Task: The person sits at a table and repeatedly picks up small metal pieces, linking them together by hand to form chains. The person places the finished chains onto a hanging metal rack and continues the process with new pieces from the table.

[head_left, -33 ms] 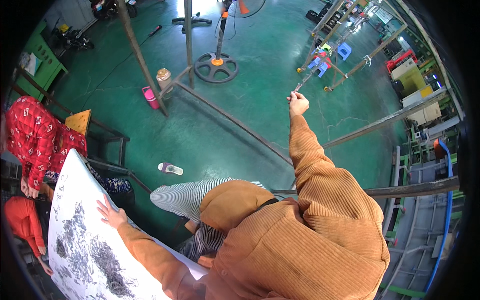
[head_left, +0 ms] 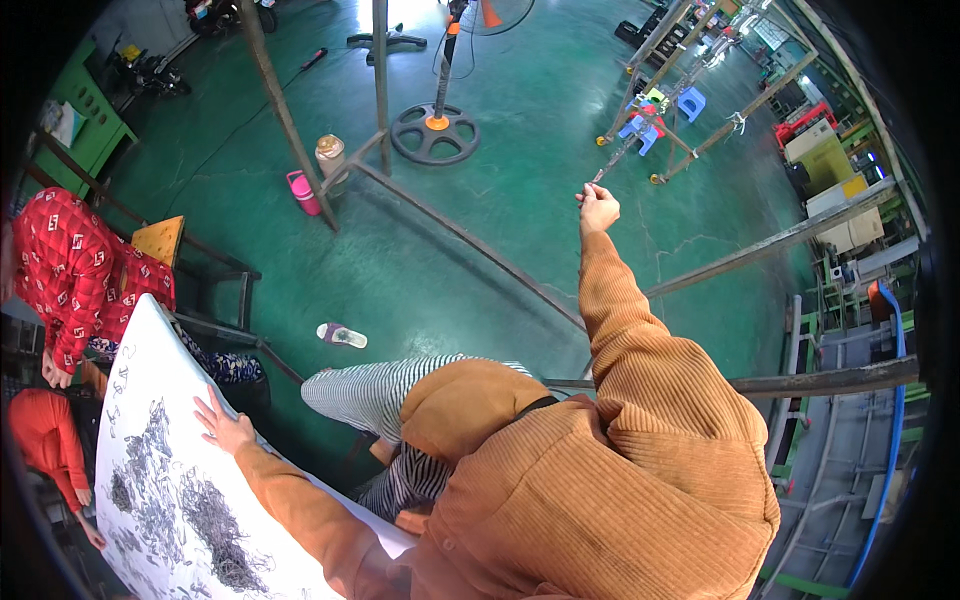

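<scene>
One small thin piece (head_left: 598, 177) juts beyond the pinching right hand (head_left: 600, 208); left hand (head_left: 228, 430) spread on white surface (head_left: 175, 370).

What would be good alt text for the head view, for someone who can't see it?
The person's outstretched right hand pinches a thin item too small to identify above a green floor, while the left hand lies spread on a white work surface strewn with small dark pieces. At left are a co-worker in patterned red and another in orange-red.

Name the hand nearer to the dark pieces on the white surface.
Left: the left hand lies on the white surface beside the dark pieces; the right hand is outstretched far from them.
</scene>
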The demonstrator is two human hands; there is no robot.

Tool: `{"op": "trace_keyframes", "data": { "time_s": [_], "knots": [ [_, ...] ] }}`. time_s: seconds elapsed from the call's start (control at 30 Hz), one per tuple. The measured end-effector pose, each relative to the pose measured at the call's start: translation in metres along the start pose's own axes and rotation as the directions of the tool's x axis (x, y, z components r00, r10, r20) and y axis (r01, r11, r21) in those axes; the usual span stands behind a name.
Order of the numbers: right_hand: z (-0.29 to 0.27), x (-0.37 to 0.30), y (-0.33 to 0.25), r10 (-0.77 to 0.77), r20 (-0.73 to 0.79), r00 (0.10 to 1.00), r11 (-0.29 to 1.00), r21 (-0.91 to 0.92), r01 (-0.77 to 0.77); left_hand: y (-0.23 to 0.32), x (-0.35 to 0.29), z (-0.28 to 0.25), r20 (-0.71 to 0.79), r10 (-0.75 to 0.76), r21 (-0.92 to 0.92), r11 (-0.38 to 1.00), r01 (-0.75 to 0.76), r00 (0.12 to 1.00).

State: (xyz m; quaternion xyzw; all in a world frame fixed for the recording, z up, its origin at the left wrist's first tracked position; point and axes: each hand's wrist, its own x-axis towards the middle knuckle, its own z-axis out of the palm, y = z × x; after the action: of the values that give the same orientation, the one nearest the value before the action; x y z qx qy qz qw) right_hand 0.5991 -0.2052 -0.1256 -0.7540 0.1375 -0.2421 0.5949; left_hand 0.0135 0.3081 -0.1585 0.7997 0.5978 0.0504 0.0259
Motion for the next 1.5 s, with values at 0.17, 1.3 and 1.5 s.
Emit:
{"op": "trace_keyframes", "data": {
  "time_s": [0.17,1.3,1.5],
  "knots": [
    [-0.007,-0.011,-0.007,-0.073,0.020,0.997,0.997,-0.004,0.073,0.002,-0.001,-0.001,0.001,-0.014,0.006,1.000,0.014,1.000],
    [0.051,-0.207,-0.077,-0.375,0.750,0.545,0.925,0.269,0.267,-0.013,0.018,0.043,-0.160,0.160,-0.375,0.903,-0.210,0.974],
    [0.077,-0.347,-0.105,-0.441,0.896,0.055,0.895,0.435,0.099,0.012,-0.040,-0.060,-0.324,0.006,-0.513,0.839,-0.181,0.946]
  ]
}}
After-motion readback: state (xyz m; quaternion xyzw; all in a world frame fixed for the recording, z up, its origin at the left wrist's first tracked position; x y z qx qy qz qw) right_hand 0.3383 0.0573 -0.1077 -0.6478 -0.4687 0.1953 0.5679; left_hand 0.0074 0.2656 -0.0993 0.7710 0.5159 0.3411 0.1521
